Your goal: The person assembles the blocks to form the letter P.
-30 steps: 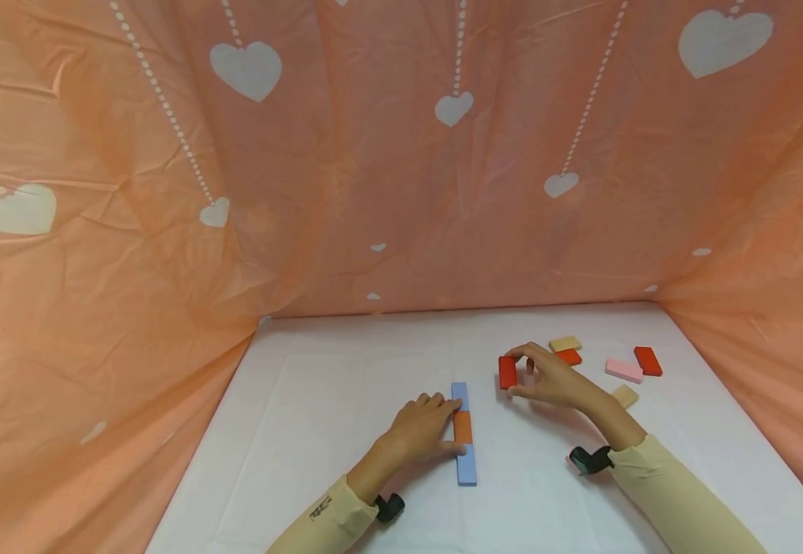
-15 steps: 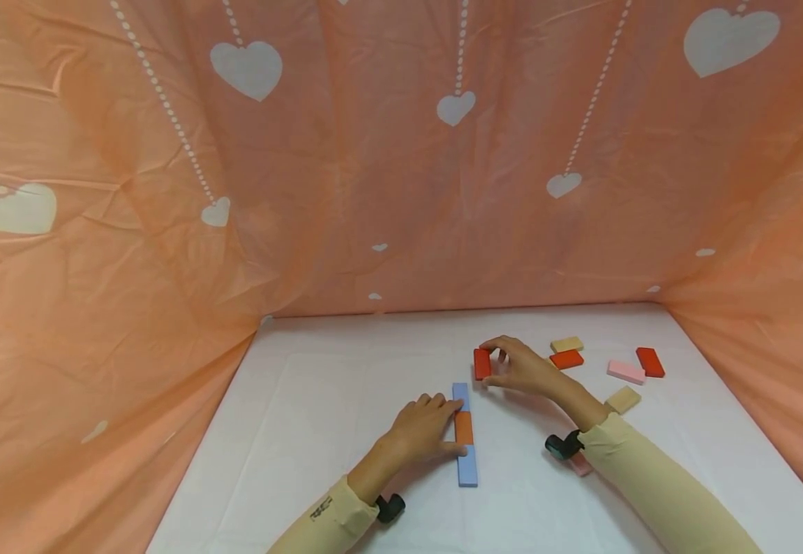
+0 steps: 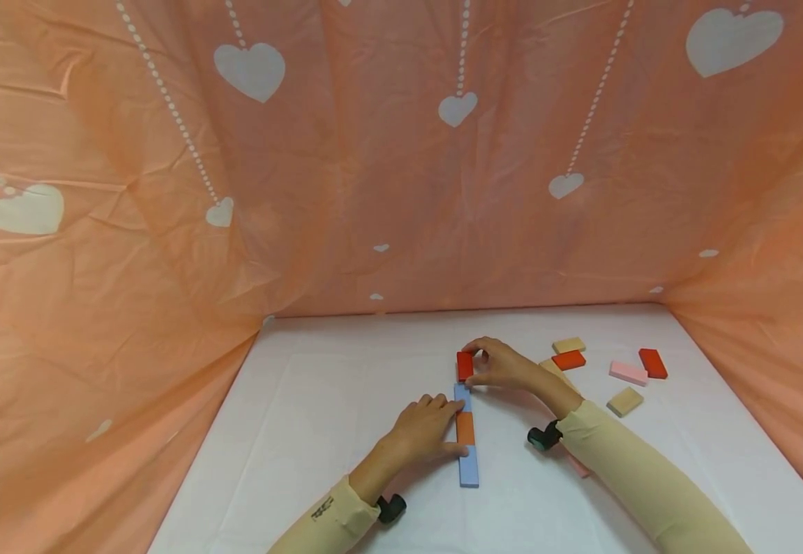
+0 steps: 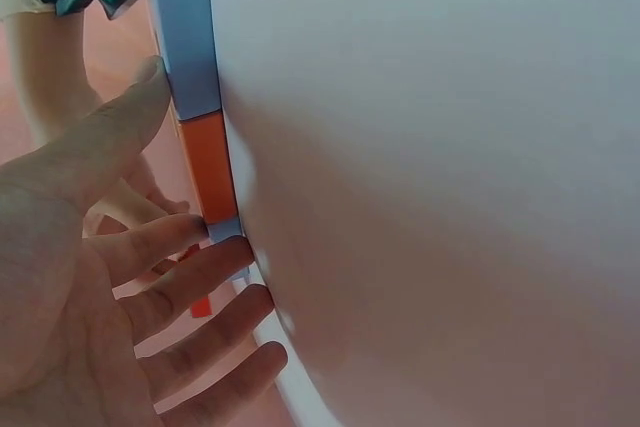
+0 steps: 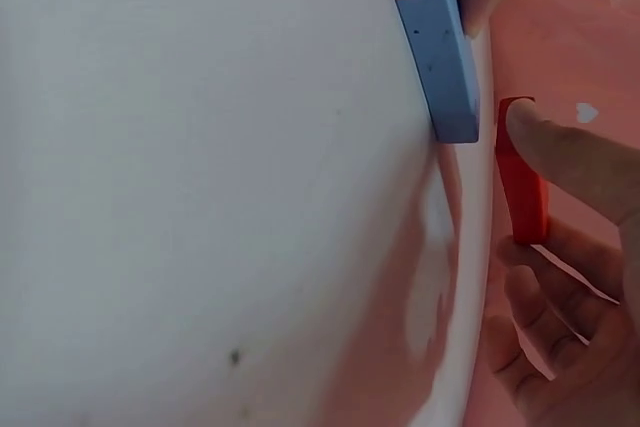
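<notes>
A straight row of blocks lies on the white table: a near blue block (image 3: 468,469), an orange block (image 3: 465,428) and a far blue block (image 3: 461,394). My left hand (image 3: 421,432) rests along the row's left side, fingers straight, thumb and forefinger touching it; the left wrist view shows the thumb against the near blue block (image 4: 186,37). My right hand (image 3: 501,363) pinches a red block (image 3: 465,367) between thumb and fingers, just past the far blue end. In the right wrist view the red block (image 5: 523,187) is apart from the blue block (image 5: 443,72), seemingly above the table.
Loose blocks lie to the right: tan blocks (image 3: 568,345) (image 3: 625,402), red ones (image 3: 569,360) (image 3: 653,363) and a pink one (image 3: 628,373). Another pink block (image 3: 577,465) is partly hidden under my right forearm. An orange heart-patterned curtain (image 3: 401,192) surrounds the table.
My right hand has carried the red block leftward, from right of the row to beyond its far blue end. The left hand and the row have stayed in place.
</notes>
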The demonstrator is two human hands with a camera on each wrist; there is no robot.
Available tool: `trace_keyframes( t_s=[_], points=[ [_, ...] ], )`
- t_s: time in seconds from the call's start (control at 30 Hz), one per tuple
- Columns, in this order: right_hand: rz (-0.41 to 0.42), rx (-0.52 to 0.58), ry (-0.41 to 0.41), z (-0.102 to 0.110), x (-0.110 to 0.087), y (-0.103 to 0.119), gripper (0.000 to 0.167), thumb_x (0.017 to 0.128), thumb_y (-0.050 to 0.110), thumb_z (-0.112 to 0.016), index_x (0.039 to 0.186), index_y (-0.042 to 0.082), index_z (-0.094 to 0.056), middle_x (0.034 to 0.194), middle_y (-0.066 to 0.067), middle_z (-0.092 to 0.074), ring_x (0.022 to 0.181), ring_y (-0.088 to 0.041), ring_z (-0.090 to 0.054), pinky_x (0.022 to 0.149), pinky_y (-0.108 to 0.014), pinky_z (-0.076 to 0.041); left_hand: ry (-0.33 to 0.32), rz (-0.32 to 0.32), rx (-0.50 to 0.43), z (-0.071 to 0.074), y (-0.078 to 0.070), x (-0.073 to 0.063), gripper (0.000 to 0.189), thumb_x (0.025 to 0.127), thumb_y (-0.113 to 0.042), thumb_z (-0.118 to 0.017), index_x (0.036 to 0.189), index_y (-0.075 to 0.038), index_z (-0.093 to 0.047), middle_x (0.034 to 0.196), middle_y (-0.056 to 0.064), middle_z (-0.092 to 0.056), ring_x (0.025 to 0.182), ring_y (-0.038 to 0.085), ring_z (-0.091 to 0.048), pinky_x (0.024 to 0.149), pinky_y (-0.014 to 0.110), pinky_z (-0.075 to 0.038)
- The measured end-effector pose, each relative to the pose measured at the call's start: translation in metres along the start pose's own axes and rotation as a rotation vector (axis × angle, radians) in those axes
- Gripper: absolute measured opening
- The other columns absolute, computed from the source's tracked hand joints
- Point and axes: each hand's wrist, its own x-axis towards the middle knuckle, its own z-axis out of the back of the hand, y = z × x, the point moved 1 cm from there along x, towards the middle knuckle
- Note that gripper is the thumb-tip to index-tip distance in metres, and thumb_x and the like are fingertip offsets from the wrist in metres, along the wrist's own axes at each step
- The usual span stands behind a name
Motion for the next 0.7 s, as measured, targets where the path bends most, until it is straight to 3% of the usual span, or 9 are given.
trace_keyframes(
  t_s=[0.23, 0.5, 0.7],
  points=[
    [-0.057, -0.006, 0.082, -0.005, 0.011, -0.004, 0.059, 0.087, 0.027, -0.092, 0.134, 0.001, -0.067, 0.125, -0.012, -0.069, 0.104, -0.025, -0.058, 0.095, -0.041, -0.053, 0.009, 0.003, -0.003, -0.002, 0.000, 0.001, 0.083, 0.091, -0.065, -0.077, 0.157, -0.020, -0.056, 0.144, 0.004, -0.063, 0.128, 0.024, -0.060, 0.103, 0.040, -0.055],
    [-0.128, 0.011, 0.114, -0.007, 0.015, -0.004, 0.057, 0.088, 0.027, -0.091, 0.135, 0.004, -0.067, 0.115, -0.008, -0.066, 0.101, -0.025, -0.055, 0.092, -0.039, -0.051, 0.019, 0.006, 0.004, -0.003, 0.000, 0.001, 0.083, 0.091, -0.065, -0.077, 0.158, -0.020, -0.055, 0.147, 0.005, -0.062, 0.129, 0.025, -0.060, 0.103, 0.040, -0.055],
    [-0.119, 0.017, 0.127, -0.008, 0.015, -0.006, 0.055, 0.088, 0.025, -0.091, 0.133, 0.003, -0.068, 0.111, -0.006, -0.063, 0.100, -0.024, -0.054, 0.090, -0.038, -0.050, 0.004, -0.001, 0.012, -0.003, 0.001, 0.000, 0.083, 0.091, -0.066, -0.077, 0.157, -0.020, -0.056, 0.145, 0.004, -0.063, 0.129, 0.024, -0.060, 0.102, 0.039, -0.056]
  ],
)
